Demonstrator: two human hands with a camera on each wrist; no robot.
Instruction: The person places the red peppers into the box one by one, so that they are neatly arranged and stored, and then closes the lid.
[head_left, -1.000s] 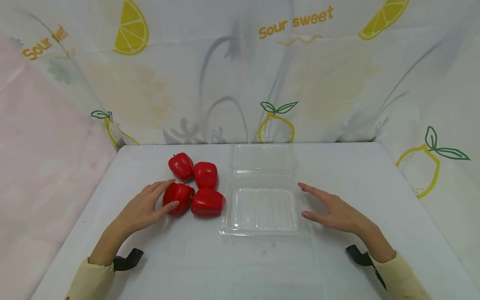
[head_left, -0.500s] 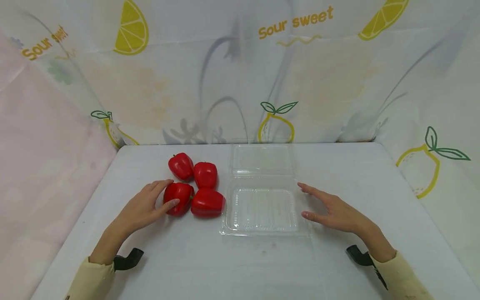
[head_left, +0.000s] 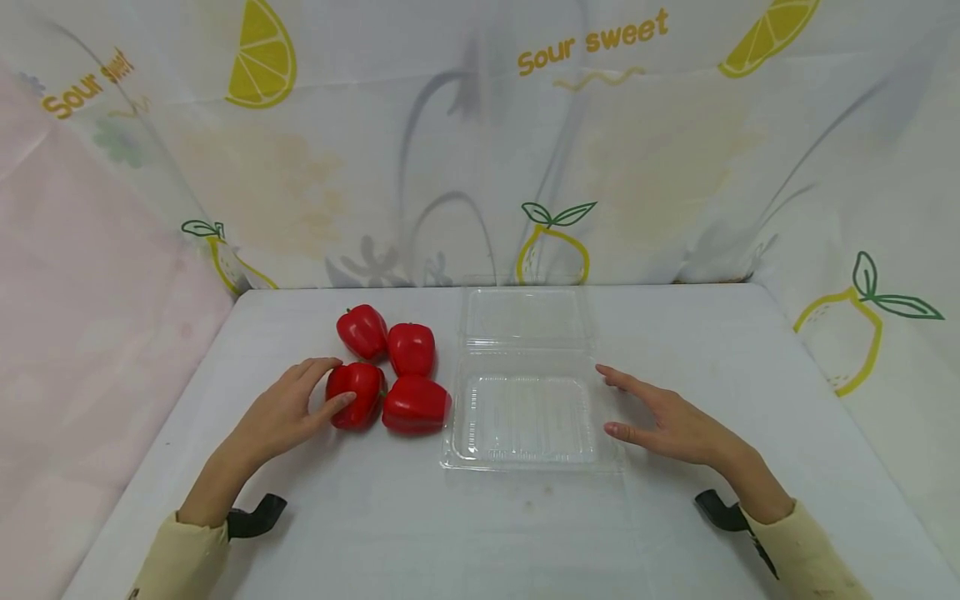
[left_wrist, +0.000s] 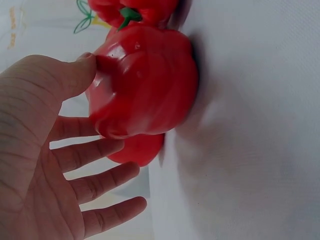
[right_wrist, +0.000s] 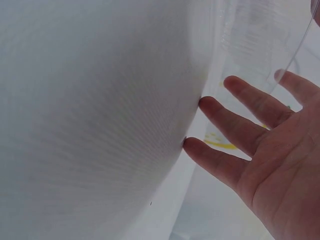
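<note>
In the head view my left hand pinches a red bell pepper from its left side, thumb on the near side and a finger on the far side. The left wrist view shows my thumb against the glossy bell pepper, with the other fingers spread and partly behind it. Three more red bell peppers lie close by: one at the back, one at its right and one beside the held pepper. My right hand, fingers extended, is at the right edge of a clear plastic clamshell box; contact is unclear.
The box's lid lies folded back towards the rear wall. A white cloth covers the table. Printed fabric walls with lemon drawings enclose the back and sides.
My left hand has shifted slightly left, its thumb and finger closer together. The bell pepper in it has moved a little left and away from me. The right hand stays put.
</note>
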